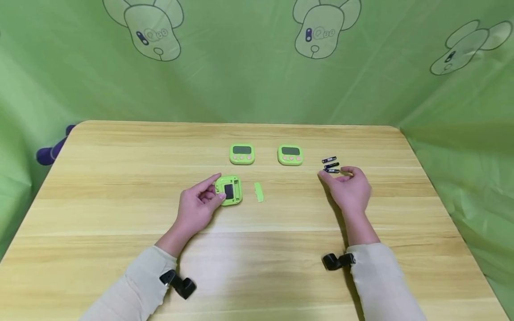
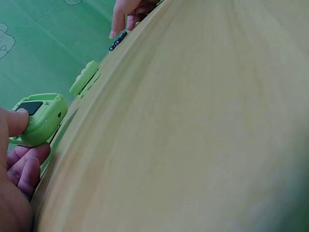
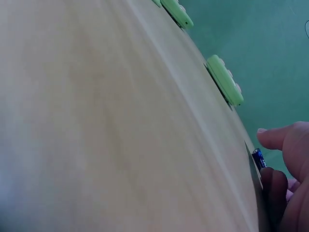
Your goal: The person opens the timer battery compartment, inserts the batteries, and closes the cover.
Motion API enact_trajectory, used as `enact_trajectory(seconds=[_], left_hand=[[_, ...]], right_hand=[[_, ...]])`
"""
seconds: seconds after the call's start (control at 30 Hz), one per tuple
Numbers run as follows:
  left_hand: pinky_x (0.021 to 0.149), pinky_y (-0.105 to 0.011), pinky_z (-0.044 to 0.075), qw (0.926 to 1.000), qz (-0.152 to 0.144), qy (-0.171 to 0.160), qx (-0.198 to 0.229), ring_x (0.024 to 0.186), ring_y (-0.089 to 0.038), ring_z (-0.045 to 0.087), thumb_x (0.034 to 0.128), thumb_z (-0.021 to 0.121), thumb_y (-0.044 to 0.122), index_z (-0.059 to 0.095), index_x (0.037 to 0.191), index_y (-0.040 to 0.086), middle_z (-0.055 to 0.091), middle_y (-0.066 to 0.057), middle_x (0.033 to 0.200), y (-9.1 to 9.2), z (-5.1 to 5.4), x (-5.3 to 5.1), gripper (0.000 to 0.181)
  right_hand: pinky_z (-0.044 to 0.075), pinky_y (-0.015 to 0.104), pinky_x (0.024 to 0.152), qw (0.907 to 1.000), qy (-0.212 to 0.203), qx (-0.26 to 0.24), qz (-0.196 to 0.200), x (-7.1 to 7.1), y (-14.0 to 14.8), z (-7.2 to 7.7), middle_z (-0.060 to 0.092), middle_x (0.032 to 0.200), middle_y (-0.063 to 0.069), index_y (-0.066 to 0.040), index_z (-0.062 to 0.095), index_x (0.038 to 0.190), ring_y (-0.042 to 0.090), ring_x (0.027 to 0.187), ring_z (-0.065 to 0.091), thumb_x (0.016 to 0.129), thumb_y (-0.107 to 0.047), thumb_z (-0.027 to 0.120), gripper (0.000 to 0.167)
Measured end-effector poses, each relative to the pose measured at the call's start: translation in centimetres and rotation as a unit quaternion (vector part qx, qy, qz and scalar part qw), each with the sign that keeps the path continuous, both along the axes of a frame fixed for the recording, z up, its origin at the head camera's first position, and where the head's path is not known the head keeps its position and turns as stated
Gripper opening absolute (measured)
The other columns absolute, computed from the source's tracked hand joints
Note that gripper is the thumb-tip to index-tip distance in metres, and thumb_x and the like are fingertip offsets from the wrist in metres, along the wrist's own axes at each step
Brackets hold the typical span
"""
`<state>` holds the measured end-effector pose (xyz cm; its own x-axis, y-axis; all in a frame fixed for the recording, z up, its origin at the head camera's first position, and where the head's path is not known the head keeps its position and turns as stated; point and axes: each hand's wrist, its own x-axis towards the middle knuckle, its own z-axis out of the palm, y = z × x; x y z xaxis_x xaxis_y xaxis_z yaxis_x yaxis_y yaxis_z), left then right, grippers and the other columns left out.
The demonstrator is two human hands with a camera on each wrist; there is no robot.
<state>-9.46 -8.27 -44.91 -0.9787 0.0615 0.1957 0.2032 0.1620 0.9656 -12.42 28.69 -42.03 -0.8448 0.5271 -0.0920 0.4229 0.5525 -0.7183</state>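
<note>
My left hand (image 1: 195, 208) holds a green digital timer (image 1: 237, 189) by its left side, thumb on top and fingers at the edge. The timer's back faces up, with its battery compartment uncovered. In the left wrist view the timer (image 2: 46, 126) is tilted. A green battery cover (image 1: 259, 191) lies on the table just right of it. Three small dark batteries (image 1: 329, 159) lie at the right, where my right hand (image 1: 351, 189) reaches with thumb and fingers spread around the nearest one. In the right wrist view a battery (image 3: 259, 158) shows between thumb and fingers, the thumb apart from it.
Two more green timers, one at the left (image 1: 242, 154) and one at the right (image 1: 290, 155), lie screen up behind the cover. The wooden table (image 1: 281, 267) ends at a green cloth backdrop (image 1: 241, 89). A purple object (image 1: 50, 154) stands beyond the left edge.
</note>
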Motion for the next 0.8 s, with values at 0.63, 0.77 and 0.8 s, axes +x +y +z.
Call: enact_trajectory(seconds=[0.63,0.77,0.8], left_hand=[[0.064,-0.02,0.054,1.0,-0.004,0.002,0.003,0.075,-0.019,0.061,0.0823,0.077,-0.006,0.064,0.13,-0.002,0.064,-0.014,0.089,-0.04,0.05,0.11,0.05],[0.064,-0.02,0.054,1.0,-0.004,-0.002,0.003,0.075,-0.019,0.061,0.0831,0.077,-0.005,0.065,0.13,-0.002,0.064,-0.013,0.089,-0.07,0.06,0.12,0.048],[0.064,-0.02,0.054,1.0,-0.004,-0.003,0.003,0.075,-0.019,0.06,0.0832,0.077,-0.005,0.065,0.13,-0.002,0.064,-0.013,0.089,-0.06,0.05,0.11,0.048]], right_hand=[[0.046,0.038,0.082,0.9992,-0.014,0.033,-0.018,-0.75,0.14,-0.58,0.071,0.101,0.009,-0.007,0.061,0.125,0.025,0.093,0.064,0.078,-0.059,0.077,0.072],[0.045,0.035,0.08,0.9995,0.011,0.016,-0.024,-0.43,0.09,-0.61,0.068,0.101,0.006,-0.008,0.06,0.125,0.022,0.091,0.061,0.079,-0.051,0.08,0.067],[0.045,0.034,0.08,0.9994,0.019,0.011,-0.025,-0.33,0.05,-0.61,0.067,0.101,0.005,-0.009,0.06,0.125,0.021,0.091,0.061,0.079,-0.049,0.081,0.065]])
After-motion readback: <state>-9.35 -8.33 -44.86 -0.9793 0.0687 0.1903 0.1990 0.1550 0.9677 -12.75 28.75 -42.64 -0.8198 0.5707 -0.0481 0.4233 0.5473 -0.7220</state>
